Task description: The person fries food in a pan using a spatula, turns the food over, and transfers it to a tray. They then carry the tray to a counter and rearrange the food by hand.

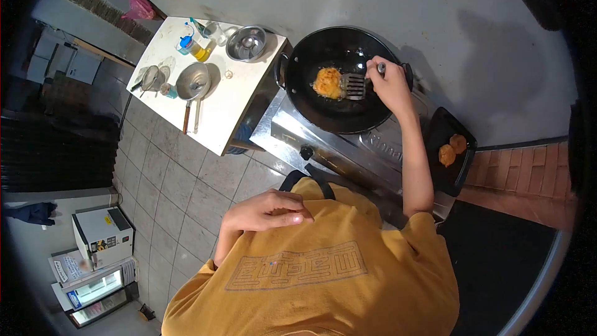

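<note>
While in hand (390, 86), spatula (354, 87) lengthwise leftward.

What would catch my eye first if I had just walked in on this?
Probably the golden fried piece in the big black wok, with the slotted spatula in the right hand at its edge. Then perhaps the mustard-yellow shirt filling the bottom of the view, the left hand in front of it, and two browned pieces on the dark tray at right.

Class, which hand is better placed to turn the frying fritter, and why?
Probably the right hand: it holds the slotted spatula beside the fritter in the wok; the left hand is by the shirt.
</note>
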Available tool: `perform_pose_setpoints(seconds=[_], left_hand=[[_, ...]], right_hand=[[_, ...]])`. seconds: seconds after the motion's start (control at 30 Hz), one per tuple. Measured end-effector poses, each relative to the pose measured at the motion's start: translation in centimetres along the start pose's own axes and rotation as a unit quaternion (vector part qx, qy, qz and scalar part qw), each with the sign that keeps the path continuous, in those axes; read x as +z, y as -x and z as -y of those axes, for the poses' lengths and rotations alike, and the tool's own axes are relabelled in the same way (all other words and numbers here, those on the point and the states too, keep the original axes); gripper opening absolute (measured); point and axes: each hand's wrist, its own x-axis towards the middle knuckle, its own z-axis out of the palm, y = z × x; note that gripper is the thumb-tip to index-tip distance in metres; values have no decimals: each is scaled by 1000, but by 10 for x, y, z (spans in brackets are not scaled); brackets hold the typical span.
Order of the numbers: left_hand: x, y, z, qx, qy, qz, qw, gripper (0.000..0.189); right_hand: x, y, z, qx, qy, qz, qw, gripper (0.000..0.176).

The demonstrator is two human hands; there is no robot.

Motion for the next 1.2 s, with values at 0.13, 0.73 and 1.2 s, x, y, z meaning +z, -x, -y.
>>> perform_pose_setpoints(seconds=[0.13, 0.73, 1.2], left_hand=[[-1, -1, -2, -4, -12, -1, 1000, 40], [0, -3, 2, -3, -13, -8, 1000, 41], [2, -29, 73, -163, -150, -377, 900, 55]], right_hand=[[3, 5, 0, -4, -20, -9, 1000, 27], [-29, 58, 11, -11, -32, -133, 991, 25], [-9, 117, -6, 61, -281, -196, 938, 21]])
